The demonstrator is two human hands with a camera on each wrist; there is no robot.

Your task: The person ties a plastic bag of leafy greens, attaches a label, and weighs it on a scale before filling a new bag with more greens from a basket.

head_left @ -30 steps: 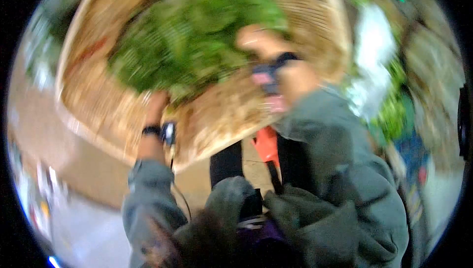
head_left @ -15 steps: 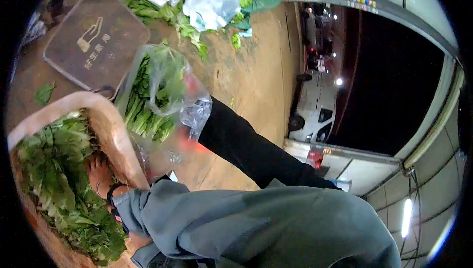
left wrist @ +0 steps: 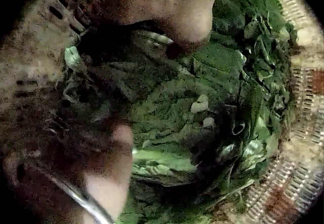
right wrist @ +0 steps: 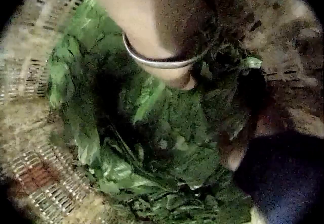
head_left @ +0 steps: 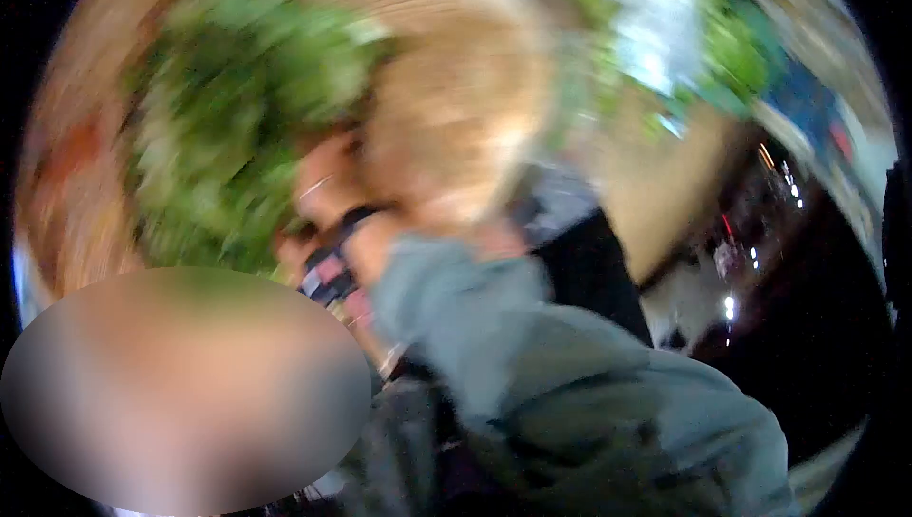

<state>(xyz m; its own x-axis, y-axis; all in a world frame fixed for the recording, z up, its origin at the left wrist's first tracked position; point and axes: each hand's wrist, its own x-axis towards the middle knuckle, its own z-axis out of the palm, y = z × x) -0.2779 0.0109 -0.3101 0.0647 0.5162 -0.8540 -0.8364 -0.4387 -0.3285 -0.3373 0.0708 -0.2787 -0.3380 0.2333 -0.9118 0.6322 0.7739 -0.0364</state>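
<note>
A big heap of leafy greens (head_left: 237, 137) lies in a round woven basket (head_left: 465, 90) before me. My right hand (head_left: 328, 180), with a silver bangle on its wrist, reaches into the near edge of the heap beside the basket wall. Its thumb shows straight against the leaves in the left wrist view, while the other fingers are hidden. Close beside it, my left hand (left wrist: 172, 6) also reaches down at the leaves, its fingertips out of sight. Whether the hidden fingers grip leaves I cannot tell.
Beyond the basket, a white plastic sheet (head_left: 655, 18) lies over more greens. A blue object (head_left: 803, 104) stands past it at the right. A black trouser leg (head_left: 594, 275) is close to the basket's right side. A blurred oval hides the lower left of the head view.
The head view swung far right, past bagged greens and a dark doorway, then back to the basket. Both hands, apart at the heap's near edge a second ago, are now close together.
</note>
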